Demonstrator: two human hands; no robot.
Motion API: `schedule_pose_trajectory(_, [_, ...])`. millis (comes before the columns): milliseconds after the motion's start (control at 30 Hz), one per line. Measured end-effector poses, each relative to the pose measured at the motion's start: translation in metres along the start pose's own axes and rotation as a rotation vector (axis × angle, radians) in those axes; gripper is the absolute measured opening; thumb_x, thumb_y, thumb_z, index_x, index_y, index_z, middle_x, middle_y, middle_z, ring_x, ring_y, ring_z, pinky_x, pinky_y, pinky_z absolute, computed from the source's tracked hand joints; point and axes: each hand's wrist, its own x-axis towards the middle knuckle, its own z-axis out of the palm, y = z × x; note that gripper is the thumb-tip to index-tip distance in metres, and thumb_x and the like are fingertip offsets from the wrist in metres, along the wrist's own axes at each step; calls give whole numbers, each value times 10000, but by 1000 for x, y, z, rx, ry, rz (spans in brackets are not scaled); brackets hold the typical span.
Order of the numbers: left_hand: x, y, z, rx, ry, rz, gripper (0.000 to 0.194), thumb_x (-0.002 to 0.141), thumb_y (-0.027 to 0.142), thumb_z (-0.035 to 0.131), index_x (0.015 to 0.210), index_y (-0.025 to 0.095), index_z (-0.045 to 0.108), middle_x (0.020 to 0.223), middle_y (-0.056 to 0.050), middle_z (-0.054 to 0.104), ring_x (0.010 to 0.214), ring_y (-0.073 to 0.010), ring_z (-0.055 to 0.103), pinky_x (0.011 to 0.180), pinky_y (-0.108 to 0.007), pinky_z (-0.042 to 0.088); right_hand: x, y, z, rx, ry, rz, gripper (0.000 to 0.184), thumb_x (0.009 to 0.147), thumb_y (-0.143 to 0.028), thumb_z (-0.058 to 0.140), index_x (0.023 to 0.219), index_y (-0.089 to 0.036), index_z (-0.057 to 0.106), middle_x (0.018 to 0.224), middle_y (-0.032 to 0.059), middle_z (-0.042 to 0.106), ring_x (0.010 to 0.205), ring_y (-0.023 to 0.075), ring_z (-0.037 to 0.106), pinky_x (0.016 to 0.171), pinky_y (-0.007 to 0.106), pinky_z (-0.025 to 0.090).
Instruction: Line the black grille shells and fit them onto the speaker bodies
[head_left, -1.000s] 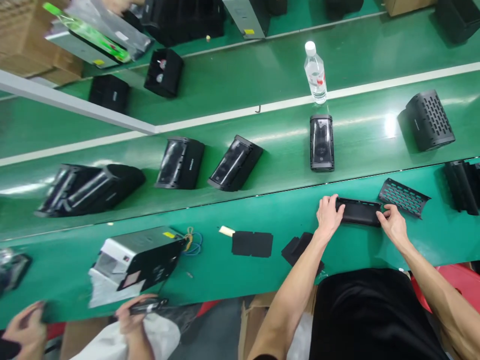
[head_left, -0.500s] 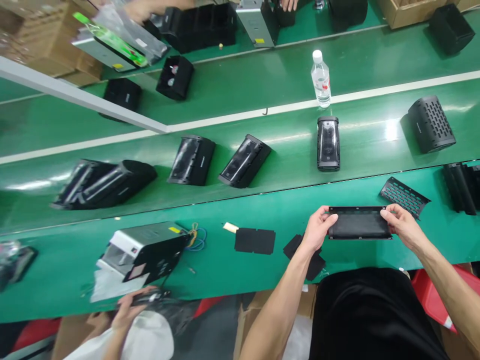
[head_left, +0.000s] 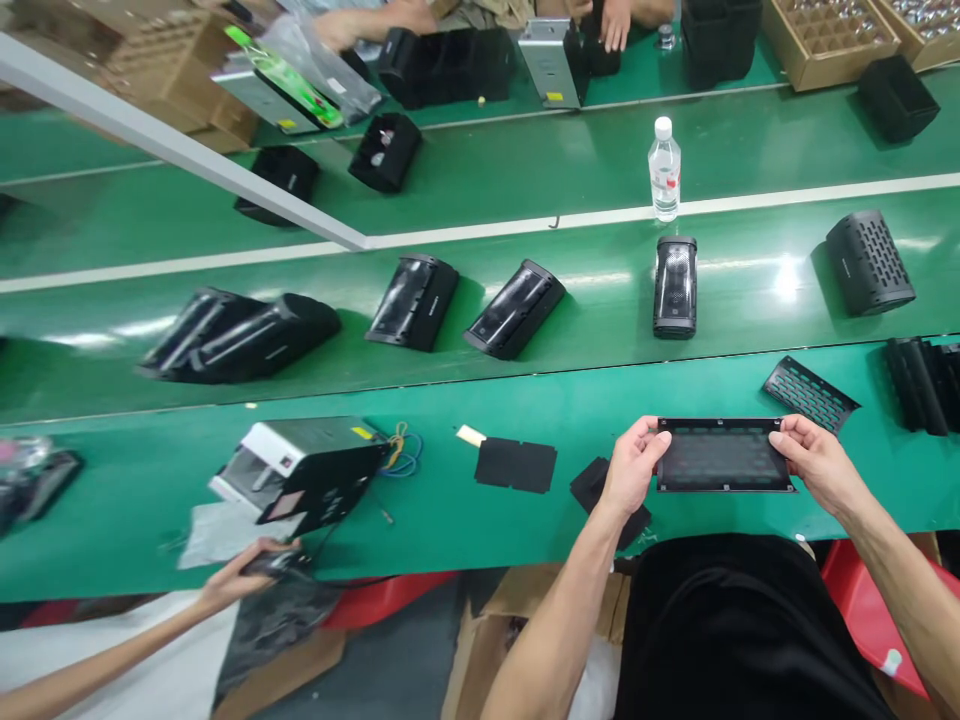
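Observation:
Between my two hands I hold a black rectangular grille panel (head_left: 724,458) by its short ends, above the green table. My left hand (head_left: 632,462) pinches its left end, thumb on top. At the right end, my right hand (head_left: 814,455) grips it the same way. Faint slots show through the dark sheet that covers its inside. Behind my right hand lies a slotted black grille (head_left: 808,393). Dark sheets (head_left: 592,484) lie partly hidden beside my left forearm, and one flat black sheet (head_left: 516,465) rests farther left.
A conveyor (head_left: 592,350) carries several black speaker housings (head_left: 676,288) and a water bottle (head_left: 664,172). Curved black panels (head_left: 919,385) stand at the right. A grey-and-black machine (head_left: 304,465) sits left, near a co-worker's hand (head_left: 251,572). Other people's hands show across the conveyor.
The grille panel has tilted so that more of its inner face and slots show. The co-worker's arm at lower left has shifted. The whole view has moved slightly.

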Motion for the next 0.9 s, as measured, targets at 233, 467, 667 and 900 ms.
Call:
schedule_pose_trajectory(233, [-2, -2, 3, -17, -2, 4, 556, 689, 566, 922, 999, 183, 663, 672, 60, 607, 581, -96, 526, 597, -225, 465, -2, 3, -4, 5, 11, -6, 571, 640, -620, 972, 833, -238, 593, 648, -65, 533, 551, 100, 435, 492, 227, 384])
schedule_pose_trajectory(467, [-1, -2, 2, -4, 16, 1, 502, 696, 479, 911, 1025, 178, 680, 713, 44, 633, 614, -104, 543, 623, -230, 464, -1, -1, -7, 36, -11, 15, 588, 601, -602, 1000, 895, -237, 644, 701, -54, 572, 580, 100, 466, 508, 220, 422])
schedule_pose_trajectory(667, [0, -2, 1, 17, 22, 13, 485, 708, 452, 892, 1050, 174, 690, 707, 43, 610, 615, -105, 521, 609, -225, 429, 1, -2, -3, 39, -10, 19, 581, 595, -587, 1005, 879, -236, 639, 673, -53, 572, 563, 101, 476, 507, 223, 442])
schedule_pose_trajectory(900, [-2, -2, -2, 2, -16, 37, 459, 723, 408, 875, 1081, 181, 700, 791, 7, 670, 668, -127, 574, 641, -241, 455, 0, -5, -2, 50, -13, 23, 551, 615, -575, 999, 881, -246, 646, 690, -51, 564, 574, 106, 479, 508, 228, 446])
